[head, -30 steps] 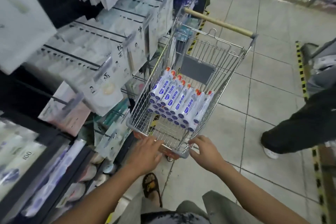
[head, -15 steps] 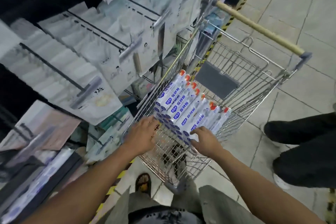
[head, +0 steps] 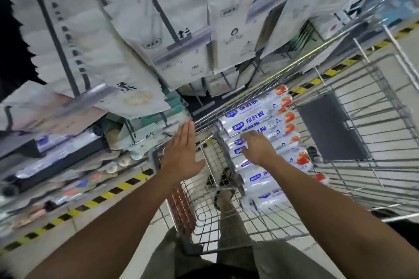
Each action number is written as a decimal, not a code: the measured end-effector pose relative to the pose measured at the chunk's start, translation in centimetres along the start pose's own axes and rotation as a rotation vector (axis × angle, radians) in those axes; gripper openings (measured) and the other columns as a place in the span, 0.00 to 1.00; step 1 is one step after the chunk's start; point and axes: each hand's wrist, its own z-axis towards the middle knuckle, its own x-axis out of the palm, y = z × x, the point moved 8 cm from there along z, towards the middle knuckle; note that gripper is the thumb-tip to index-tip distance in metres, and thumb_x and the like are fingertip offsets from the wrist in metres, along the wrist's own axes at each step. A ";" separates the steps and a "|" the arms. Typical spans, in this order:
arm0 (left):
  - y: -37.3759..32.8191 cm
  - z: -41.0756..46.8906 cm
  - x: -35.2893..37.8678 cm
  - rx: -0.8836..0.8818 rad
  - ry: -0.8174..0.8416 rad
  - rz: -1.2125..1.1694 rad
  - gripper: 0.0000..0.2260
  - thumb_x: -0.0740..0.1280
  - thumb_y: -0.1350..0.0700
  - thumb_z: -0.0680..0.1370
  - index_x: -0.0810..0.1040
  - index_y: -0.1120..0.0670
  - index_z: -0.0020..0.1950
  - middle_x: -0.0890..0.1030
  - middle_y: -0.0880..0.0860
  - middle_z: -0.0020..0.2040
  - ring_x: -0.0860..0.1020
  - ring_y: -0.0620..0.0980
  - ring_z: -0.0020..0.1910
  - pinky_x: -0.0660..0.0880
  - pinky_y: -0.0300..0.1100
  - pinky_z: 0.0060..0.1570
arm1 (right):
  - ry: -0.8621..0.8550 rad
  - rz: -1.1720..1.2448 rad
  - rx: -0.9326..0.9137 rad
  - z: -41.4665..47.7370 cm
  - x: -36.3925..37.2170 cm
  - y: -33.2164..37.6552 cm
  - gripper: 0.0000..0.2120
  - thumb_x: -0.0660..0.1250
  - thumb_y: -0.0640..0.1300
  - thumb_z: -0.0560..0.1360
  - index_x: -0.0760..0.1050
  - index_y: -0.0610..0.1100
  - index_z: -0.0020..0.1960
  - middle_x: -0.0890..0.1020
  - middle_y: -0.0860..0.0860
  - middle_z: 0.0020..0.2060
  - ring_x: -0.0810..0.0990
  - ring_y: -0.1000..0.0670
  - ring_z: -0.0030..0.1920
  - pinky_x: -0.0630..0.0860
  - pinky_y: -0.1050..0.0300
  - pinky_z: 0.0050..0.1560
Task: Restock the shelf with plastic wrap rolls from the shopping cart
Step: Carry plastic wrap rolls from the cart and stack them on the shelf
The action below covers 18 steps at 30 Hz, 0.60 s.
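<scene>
A stack of white plastic wrap rolls [head: 256, 118], with blue labels and red ends, lies in the wire shopping cart [head: 374, 176]. My right hand [head: 258, 149] rests on top of the stack with its fingers bent over one roll; no roll is lifted. My left hand [head: 181, 154] hovers flat above the cart's near left corner, fingers straight and together, holding nothing. At the lower left, a dark shelf tray [head: 68, 142] holds similar wrapped rolls, blurred.
White hanging bag packs [head: 181, 29] on pegs crowd the shelf face just above and left of the cart. Yellow-black tape [head: 113, 190] marks the floor along the shelf base. A dark flap [head: 328, 127] stands in the cart's far end. My sandalled foot [head: 224, 195] shows through the wire.
My view has dropped closer and turned toward the shelf. My right hand slid from the rolls' near ends onto the top of the stack. My left hand left the cart rim and flattened out.
</scene>
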 end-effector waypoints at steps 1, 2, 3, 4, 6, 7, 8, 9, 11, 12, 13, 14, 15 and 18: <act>-0.1 0.1 0.3 -0.012 -0.013 -0.001 0.57 0.65 0.32 0.75 0.24 0.54 0.79 0.27 0.55 0.80 0.30 0.54 0.80 0.39 0.52 0.80 | 0.001 -0.046 -0.025 0.9 -0.2 0.0 0.27 0.67 0.45 0.77 0.68 0.47 0.76 0.69 0.42 0.74 0.67 0.40 0.72 0.71 0.45 0.68; -0.1 0.2 0.4 -0.026 -0.028 -0.001 0.57 0.65 0.30 0.74 0.24 0.54 0.79 0.27 0.56 0.80 0.30 0.55 0.80 0.38 0.52 0.80 | 0.004 -0.085 -0.046 1.7 -0.2 0.0 0.29 0.68 0.44 0.77 0.67 0.47 0.76 0.69 0.43 0.75 0.66 0.40 0.73 0.70 0.46 0.68; -0.2 0.3 0.6 -0.040 -0.045 0.000 0.57 0.64 0.29 0.74 0.25 0.55 0.79 0.28 0.56 0.81 0.30 0.55 0.80 0.37 0.53 0.79 | 0.004 -0.125 -0.064 2.4 -0.2 0.0 0.29 0.69 0.43 0.76 0.67 0.47 0.76 0.69 0.44 0.75 0.66 0.41 0.73 0.69 0.46 0.68; -0.2 0.4 0.7 -0.051 -0.061 0.001 0.57 0.63 0.29 0.74 0.25 0.55 0.79 0.28 0.56 0.81 0.30 0.56 0.80 0.37 0.53 0.80 | 0.008 -0.162 -0.076 3.0 0.0 -0.1 0.29 0.69 0.42 0.75 0.68 0.48 0.75 0.69 0.44 0.74 0.67 0.41 0.73 0.69 0.47 0.68; -0.3 0.5 0.8 -0.066 -0.085 0.005 0.55 0.61 0.30 0.74 0.27 0.56 0.80 0.29 0.56 0.81 0.30 0.56 0.80 0.38 0.53 0.80 | 0.002 -0.250 -0.087 3.9 0.3 -0.2 0.28 0.69 0.42 0.75 0.69 0.50 0.74 0.70 0.46 0.73 0.68 0.42 0.71 0.70 0.45 0.68; -0.2 0.6 0.8 -0.071 -0.092 0.006 0.54 0.61 0.31 0.74 0.27 0.56 0.80 0.29 0.56 0.81 0.30 0.56 0.81 0.38 0.53 0.80 | -0.004 -0.302 -0.084 4.3 0.4 -0.3 0.27 0.69 0.43 0.75 0.70 0.52 0.73 0.71 0.46 0.72 0.68 0.42 0.71 0.70 0.44 0.67; -0.2 0.6 0.9 -0.075 -0.097 0.007 0.54 0.62 0.32 0.74 0.28 0.56 0.80 0.30 0.57 0.82 0.31 0.56 0.81 0.39 0.53 0.81 | -0.014 -0.356 -0.085 4.6 0.5 -0.3 0.26 0.69 0.44 0.74 0.70 0.53 0.71 0.71 0.46 0.70 0.68 0.42 0.70 0.69 0.44 0.67; -0.2 0.7 0.9 -0.079 -0.099 0.011 0.55 0.62 0.32 0.73 0.29 0.57 0.81 0.31 0.57 0.82 0.31 0.56 0.81 0.40 0.54 0.81 | -0.020 -0.404 -0.090 4.9 0.4 -0.3 0.25 0.70 0.46 0.74 0.71 0.55 0.71 0.71 0.46 0.69 0.68 0.42 0.69 0.68 0.44 0.67; -0.2 0.8 1.1 -0.085 -0.094 0.021 0.55 0.63 0.33 0.73 0.29 0.57 0.81 0.32 0.58 0.82 0.32 0.57 0.81 0.41 0.55 0.81 | -0.013 -0.472 -0.114 5.3 0.3 -0.3 0.25 0.71 0.50 0.75 0.70 0.57 0.70 0.71 0.47 0.68 0.68 0.42 0.69 0.67 0.44 0.67; -0.2 0.8 1.1 -0.087 -0.090 0.023 0.55 0.64 0.33 0.73 0.30 0.57 0.81 0.32 0.58 0.82 0.32 0.57 0.81 0.42 0.55 0.81 | -0.007 -0.483 -0.134 5.4 0.2 -0.2 0.25 0.71 0.52 0.75 0.70 0.58 0.70 0.71 0.47 0.68 0.68 0.42 0.69 0.67 0.45 0.68; -0.2 0.8 1.2 -0.088 -0.086 0.021 0.55 0.64 0.34 0.73 0.30 0.57 0.81 0.32 0.58 0.83 0.33 0.57 0.81 0.42 0.56 0.81 | -0.004 -0.477 -0.154 5.4 0.0 -0.3 0.25 0.72 0.53 0.75 0.70 0.58 0.70 0.71 0.47 0.68 0.68 0.42 0.69 0.67 0.45 0.68; -0.2 0.8 1.1 -0.090 -0.083 0.012 0.55 0.65 0.35 0.73 0.31 0.57 0.81 0.33 0.58 0.83 0.33 0.57 0.81 0.42 0.56 0.81 | -0.001 -0.451 -0.173 5.2 -0.3 -0.2 0.26 0.72 0.53 0.75 0.69 0.58 0.70 0.71 0.48 0.68 0.68 0.43 0.69 0.67 0.45 0.68; -0.2 0.7 0.9 -0.092 -0.084 -0.002 0.54 0.65 0.36 0.73 0.31 0.57 0.82 0.33 0.57 0.83 0.33 0.57 0.82 0.43 0.55 0.81 | 0.003 -0.408 -0.191 4.8 -0.8 -0.1 0.26 0.72 0.53 0.75 0.69 0.57 0.71 0.72 0.48 0.68 0.69 0.43 0.69 0.68 0.45 0.68; -0.4 0.3 0.2 -0.114 -0.123 -0.095 0.49 0.66 0.40 0.77 0.35 0.55 0.83 0.36 0.55 0.84 0.35 0.54 0.82 0.46 0.54 0.82 | -0.065 -0.217 -0.270 3.0 -3.4 1.1 0.26 0.71 0.55 0.76 0.70 0.55 0.71 0.76 0.49 0.67 0.73 0.44 0.66 0.73 0.46 0.63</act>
